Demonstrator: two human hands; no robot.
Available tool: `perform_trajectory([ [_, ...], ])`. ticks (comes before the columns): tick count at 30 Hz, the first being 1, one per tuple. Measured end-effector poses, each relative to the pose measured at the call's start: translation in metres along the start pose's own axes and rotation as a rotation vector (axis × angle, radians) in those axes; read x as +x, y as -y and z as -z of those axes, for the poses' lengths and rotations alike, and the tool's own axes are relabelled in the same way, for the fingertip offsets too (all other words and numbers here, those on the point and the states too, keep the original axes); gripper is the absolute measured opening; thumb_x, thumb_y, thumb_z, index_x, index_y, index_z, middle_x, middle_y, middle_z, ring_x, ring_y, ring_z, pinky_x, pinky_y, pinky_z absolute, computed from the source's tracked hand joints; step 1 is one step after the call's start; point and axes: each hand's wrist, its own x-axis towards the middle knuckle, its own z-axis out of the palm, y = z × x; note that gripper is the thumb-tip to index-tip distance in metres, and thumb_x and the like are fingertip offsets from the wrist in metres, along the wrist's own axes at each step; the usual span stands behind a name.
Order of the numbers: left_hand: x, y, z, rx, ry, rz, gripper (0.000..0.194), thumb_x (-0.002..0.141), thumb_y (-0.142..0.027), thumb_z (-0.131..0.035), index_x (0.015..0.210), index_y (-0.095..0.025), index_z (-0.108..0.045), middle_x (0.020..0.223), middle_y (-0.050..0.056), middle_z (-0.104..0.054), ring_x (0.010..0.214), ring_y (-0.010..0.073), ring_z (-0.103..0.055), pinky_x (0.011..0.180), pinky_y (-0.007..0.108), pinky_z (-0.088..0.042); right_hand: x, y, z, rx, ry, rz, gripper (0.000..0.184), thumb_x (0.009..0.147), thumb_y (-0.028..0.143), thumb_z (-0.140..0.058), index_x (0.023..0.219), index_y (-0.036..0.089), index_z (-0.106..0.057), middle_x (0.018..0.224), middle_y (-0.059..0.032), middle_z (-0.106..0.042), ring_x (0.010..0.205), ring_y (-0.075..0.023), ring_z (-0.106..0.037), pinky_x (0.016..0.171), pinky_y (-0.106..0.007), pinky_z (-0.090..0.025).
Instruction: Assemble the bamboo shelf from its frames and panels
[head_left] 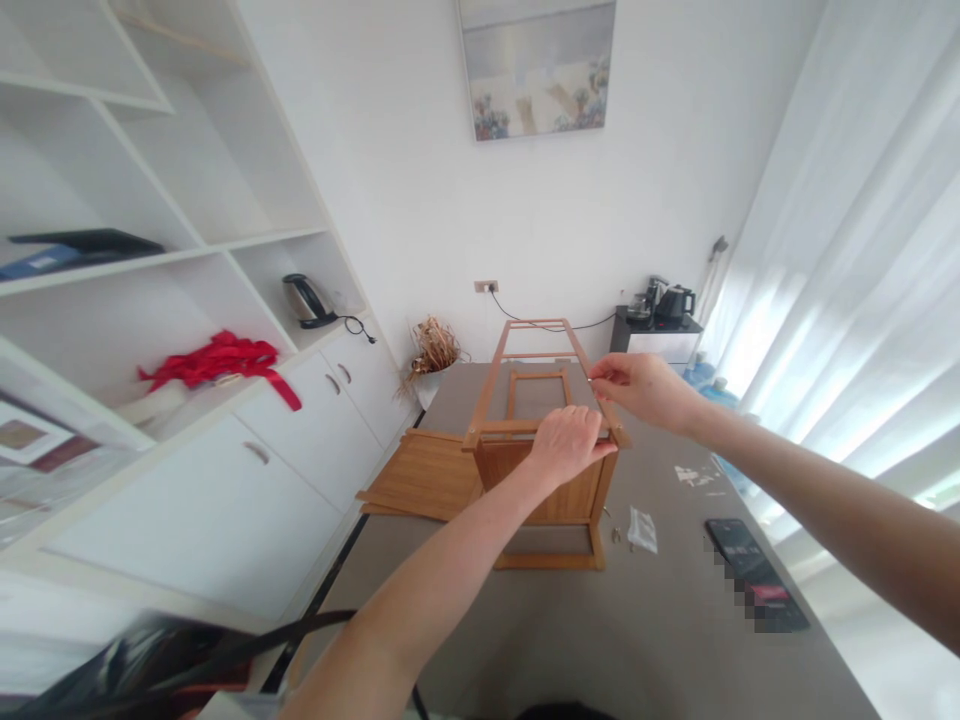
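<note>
A brown wooden frame (491, 385), partly put together like a small shelf or stand, rises from the grey table. My left hand (566, 445) wraps round its near top rail, thumb below the bar at the right corner. Farther along the right top rail, my right hand (626, 385) pinches with thumb and fingertips against the wood. Whatever lies between those fingertips is too small to make out. A wood panel (540, 485) fills the near side of the frame, partly behind my left forearm.
Loose wood panels (424, 475) lie left of the frame. Right of it are a small plastic bag (643, 530), small metal parts (616, 535), white scraps (697, 477) and a phone (750, 570). A white cabinet (300, 450) flanks the table's left; a curtain (847, 250) hangs right.
</note>
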Motion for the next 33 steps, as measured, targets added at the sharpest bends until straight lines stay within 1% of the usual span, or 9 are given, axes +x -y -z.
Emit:
perform_trajectory([
  [6, 0.0, 0.0, -0.002, -0.001, -0.006, 0.019, 0.042, 0.085, -0.054, -0.047, 0.098, -0.015, -0.051, 0.089, 0.009, -0.062, 0.084, 0.0238, -0.06, 0.068, 0.034, -0.043, -0.001, -0.004, -0.015, 0.033, 0.02, -0.034, 0.018, 0.075, 0.029, -0.056, 0.084, 0.019, -0.067, 0.075, -0.0012, -0.07, 0.071, -0.0161, -0.063, 0.066, -0.025, -0.047],
  [10, 0.002, 0.0, -0.001, -0.01, 0.002, 0.014, 0.038, 0.087, -0.051, -0.046, 0.098, -0.015, -0.052, 0.09, 0.009, -0.064, 0.086, 0.0248, -0.061, 0.07, 0.035, -0.045, -0.004, -0.005, -0.022, 0.198, 0.1, -0.099, 0.021, 0.076, 0.033, -0.056, 0.083, 0.018, -0.068, 0.075, -0.0019, -0.07, 0.072, -0.0168, -0.063, 0.064, -0.024, -0.048],
  [13, 0.004, -0.001, 0.0, -0.025, 0.033, 0.011, 0.037, 0.087, -0.05, -0.046, 0.097, -0.015, -0.054, 0.089, 0.01, -0.064, 0.087, 0.0256, -0.062, 0.069, 0.035, -0.045, -0.006, -0.001, -0.028, 0.219, 0.152, -0.103, 0.026, 0.079, 0.038, -0.052, 0.081, 0.018, -0.068, 0.071, -0.0014, -0.068, 0.067, -0.0161, -0.062, 0.059, -0.023, -0.046],
  [17, 0.004, -0.001, 0.002, -0.025, 0.041, 0.022, 0.039, 0.086, -0.052, -0.047, 0.098, -0.016, -0.053, 0.092, 0.011, -0.063, 0.087, 0.0256, -0.061, 0.068, 0.035, -0.044, -0.006, 0.0, -0.023, 0.192, 0.161, -0.058, 0.034, 0.085, 0.042, -0.042, 0.084, 0.018, -0.067, 0.067, -0.0005, -0.065, 0.061, -0.0145, -0.059, 0.054, -0.023, -0.043],
  [20, 0.002, 0.0, 0.003, -0.037, 0.035, 0.015, 0.037, 0.085, -0.052, -0.049, 0.095, -0.017, -0.052, 0.089, 0.009, -0.061, 0.084, 0.0236, -0.06, 0.069, 0.034, -0.043, -0.007, -0.008, -0.004, 0.051, 0.175, -0.01, 0.033, 0.087, 0.039, -0.04, 0.091, 0.02, -0.066, 0.074, -0.0009, -0.066, 0.062, -0.0137, -0.061, 0.056, -0.022, -0.042],
  [24, 0.002, 0.0, 0.003, -0.027, 0.02, 0.002, 0.035, 0.085, -0.052, -0.049, 0.089, -0.017, -0.051, 0.085, 0.007, -0.06, 0.083, 0.0222, -0.059, 0.068, 0.033, -0.041, -0.016, -0.027, 0.018, -0.418, 0.209, 0.127, 0.03, 0.087, 0.035, -0.041, 0.089, 0.022, -0.067, 0.078, -0.0027, -0.068, 0.068, -0.0162, -0.06, 0.056, -0.024, -0.036],
  [26, 0.003, 0.0, 0.002, -0.019, 0.011, 0.008, 0.035, 0.085, -0.052, -0.049, 0.089, -0.017, -0.051, 0.085, 0.006, -0.06, 0.083, 0.0218, -0.058, 0.068, 0.032, -0.04, -0.022, -0.035, 0.02, -0.555, 0.252, 0.192, 0.031, 0.089, 0.035, -0.039, 0.088, 0.022, -0.067, 0.084, -0.0034, -0.068, 0.07, -0.0168, -0.059, 0.055, -0.025, -0.032],
  [30, 0.004, 0.0, 0.0, -0.012, 0.0, 0.01, 0.036, 0.085, -0.053, -0.048, 0.087, -0.018, -0.05, 0.085, 0.006, -0.059, 0.081, 0.0219, -0.057, 0.066, 0.032, -0.039, -0.027, -0.041, 0.017, -0.605, 0.35, 0.252, 0.033, 0.092, 0.033, -0.035, 0.086, 0.021, -0.065, 0.083, -0.0037, -0.066, 0.068, -0.0153, -0.057, 0.053, -0.025, -0.028],
  [33, 0.004, 0.001, -0.001, -0.021, 0.003, 0.008, 0.036, 0.085, -0.053, -0.048, 0.087, -0.017, -0.051, 0.085, 0.007, -0.059, 0.081, 0.0221, -0.057, 0.066, 0.033, -0.039, -0.024, -0.039, 0.015, -0.599, 0.379, 0.285, 0.031, 0.092, 0.03, -0.035, 0.086, 0.02, -0.064, 0.083, -0.0046, -0.066, 0.069, -0.015, -0.057, 0.053, -0.025, -0.027],
])
